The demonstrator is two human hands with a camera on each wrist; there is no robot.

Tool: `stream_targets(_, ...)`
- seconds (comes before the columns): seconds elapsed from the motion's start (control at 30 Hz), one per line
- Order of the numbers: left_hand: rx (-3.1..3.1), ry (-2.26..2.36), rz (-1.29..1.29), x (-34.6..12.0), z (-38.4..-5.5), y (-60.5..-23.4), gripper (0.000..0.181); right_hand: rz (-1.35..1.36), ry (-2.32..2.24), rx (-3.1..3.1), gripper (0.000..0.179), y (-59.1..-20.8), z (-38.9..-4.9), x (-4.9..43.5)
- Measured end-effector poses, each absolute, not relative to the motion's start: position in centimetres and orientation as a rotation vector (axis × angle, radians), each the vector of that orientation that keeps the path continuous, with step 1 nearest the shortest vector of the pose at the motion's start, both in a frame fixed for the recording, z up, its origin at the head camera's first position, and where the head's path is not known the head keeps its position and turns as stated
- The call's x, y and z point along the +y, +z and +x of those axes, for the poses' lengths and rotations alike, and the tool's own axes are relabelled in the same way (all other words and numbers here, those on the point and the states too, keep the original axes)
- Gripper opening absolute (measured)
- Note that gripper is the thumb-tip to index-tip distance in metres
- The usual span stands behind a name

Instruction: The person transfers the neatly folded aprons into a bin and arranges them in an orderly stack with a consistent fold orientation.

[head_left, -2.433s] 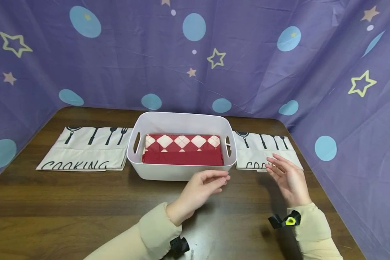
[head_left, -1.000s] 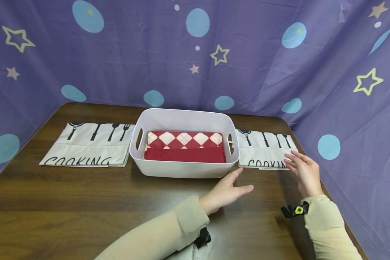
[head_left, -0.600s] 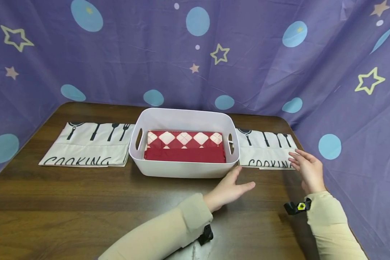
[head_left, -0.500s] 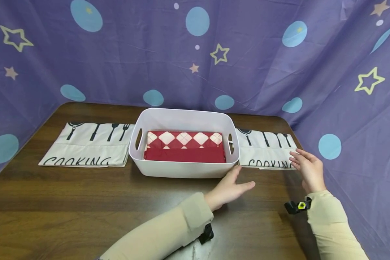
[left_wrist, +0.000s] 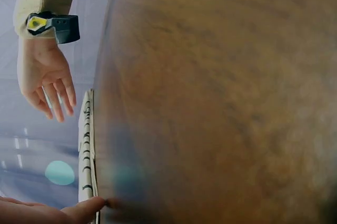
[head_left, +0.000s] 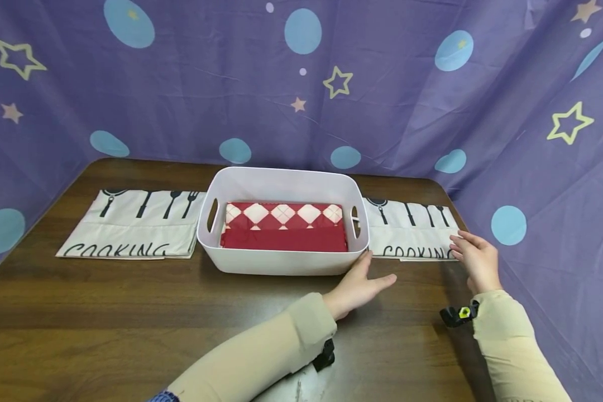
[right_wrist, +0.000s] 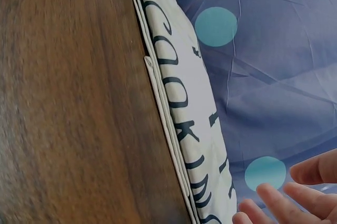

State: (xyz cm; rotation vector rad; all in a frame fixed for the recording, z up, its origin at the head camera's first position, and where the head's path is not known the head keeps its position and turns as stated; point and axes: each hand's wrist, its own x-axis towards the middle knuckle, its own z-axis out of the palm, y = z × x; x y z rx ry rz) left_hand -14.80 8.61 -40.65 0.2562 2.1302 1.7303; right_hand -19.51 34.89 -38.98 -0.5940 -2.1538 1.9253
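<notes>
My left hand (head_left: 359, 285) is at the front right corner of a white plastic basket (head_left: 281, 262), thumb spread and fingertips close to the near left corner of a folded white cloth (head_left: 412, 237). Black utensil prints and "COOKING" lettering mark that cloth. At its right end is my right hand (head_left: 476, 262), fingers loosely bent, fingertips overlapping the edge in the head view. In the right wrist view the right fingers (right_wrist: 284, 208) hover beside the folded cloth (right_wrist: 184, 98). Neither hand grips anything. Inside the basket lies a folded red cloth (head_left: 283, 239) with white diamonds.
A second folded white cloth (head_left: 130, 229) with the same print lies left of the basket. Everything rests on a brown wooden table (head_left: 130, 312). A purple curtain (head_left: 261, 67) with stars and blue dots hangs behind and along the sides.
Both hands have moved right, the left to the basket's corner with its thumb spreading, the right to the far end of the right-hand cloth. Basket and cloths stay put.
</notes>
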Motion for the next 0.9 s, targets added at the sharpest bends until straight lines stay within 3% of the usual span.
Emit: stream_targets(0.9,2.211,1.583,0.26,10.4,-16.5,-40.9,0.086,-0.85,1.625,-2.288,0.052,-40.0,-20.8,36.8)
